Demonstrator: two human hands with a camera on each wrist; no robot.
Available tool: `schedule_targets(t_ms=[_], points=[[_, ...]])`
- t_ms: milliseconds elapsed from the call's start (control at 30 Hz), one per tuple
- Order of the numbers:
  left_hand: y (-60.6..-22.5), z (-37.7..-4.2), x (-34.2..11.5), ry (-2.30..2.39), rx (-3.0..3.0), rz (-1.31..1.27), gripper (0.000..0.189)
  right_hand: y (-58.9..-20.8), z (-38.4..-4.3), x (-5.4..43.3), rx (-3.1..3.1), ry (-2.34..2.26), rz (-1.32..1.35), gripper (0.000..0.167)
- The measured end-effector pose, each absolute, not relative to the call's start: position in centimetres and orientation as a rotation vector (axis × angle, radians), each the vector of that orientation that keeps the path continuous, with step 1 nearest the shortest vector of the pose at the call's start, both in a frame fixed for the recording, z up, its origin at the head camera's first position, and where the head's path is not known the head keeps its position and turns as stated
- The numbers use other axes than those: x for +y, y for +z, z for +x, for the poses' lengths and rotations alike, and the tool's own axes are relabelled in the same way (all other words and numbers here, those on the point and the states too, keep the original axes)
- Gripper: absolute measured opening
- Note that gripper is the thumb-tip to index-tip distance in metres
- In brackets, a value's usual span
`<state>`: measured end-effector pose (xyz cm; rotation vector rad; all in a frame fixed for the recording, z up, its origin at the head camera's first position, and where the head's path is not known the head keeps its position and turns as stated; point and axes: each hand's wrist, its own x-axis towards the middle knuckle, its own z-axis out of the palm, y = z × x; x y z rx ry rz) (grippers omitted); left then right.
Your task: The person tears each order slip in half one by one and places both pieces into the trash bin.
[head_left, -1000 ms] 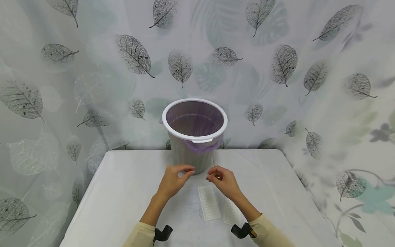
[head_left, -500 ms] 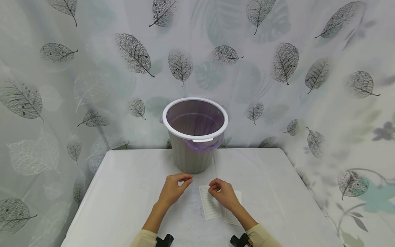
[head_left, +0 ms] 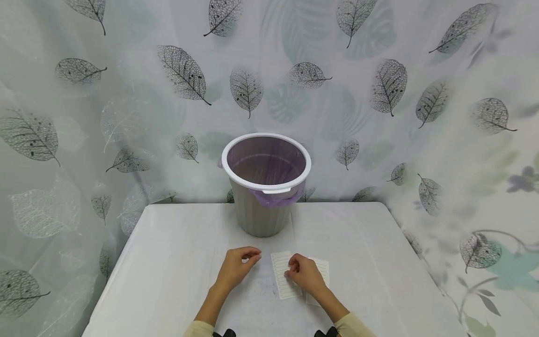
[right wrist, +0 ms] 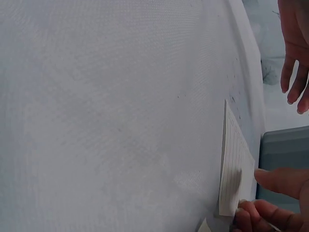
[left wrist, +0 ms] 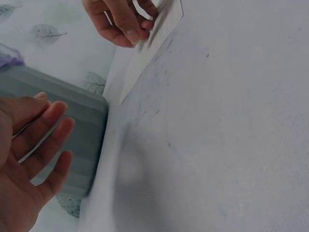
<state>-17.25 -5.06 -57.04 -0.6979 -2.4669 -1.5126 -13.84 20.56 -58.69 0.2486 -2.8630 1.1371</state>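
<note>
On white-covered table (head_left: pixel 168 262), pulled left hand (head_left: pixel 235 268) and right hand (head_left: pixel 306 274) back from grey ribbed plastic bin (head_left: pixel 263 215) with narrowed, seemingly empty fingers, likely refocusing on white lined paper slip (head_left: pixel 282 283) before bin.

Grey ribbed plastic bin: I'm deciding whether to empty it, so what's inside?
Inside the grey ribbed plastic bin, a thin purple plastic liner shows along the far wall. The bin's near side covers the bottom, so anything there is hidden.

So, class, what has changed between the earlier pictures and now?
The right grip moved down the head view, over two white, lined rectangular sheets; the left grip drew down slightly too. The grey ribbed bin with white rim and those sheets stayed put.
</note>
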Motion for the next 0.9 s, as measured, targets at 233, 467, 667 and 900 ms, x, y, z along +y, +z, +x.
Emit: schedule_targets(t_ms=[233,467,667,900], points=[[-57.6,-17.1,-5.2,-1.505,-2.495,-0.687,0.013,-58.5,-13.6,20.1,-3.068,0.686,0.001,0.062],[-57.7,-16.8,-5.3,-1.538,-2.513,-0.679,0.013,-57.8,-13.1,19.4,-3.063,0.61,0.026,0.081],[-57.8,-16.7,-5.3,-1.548,-2.517,-0.675,0.013,-57.6,-13.2,19.4,-3.082,0.699,0.034,0.073],[-57.6,-16.9,-5.3,-1.546,-2.494,-0.695,0.013,-57.5,-13.6,19.9,-3.022,0.931,0.026,0.058]])
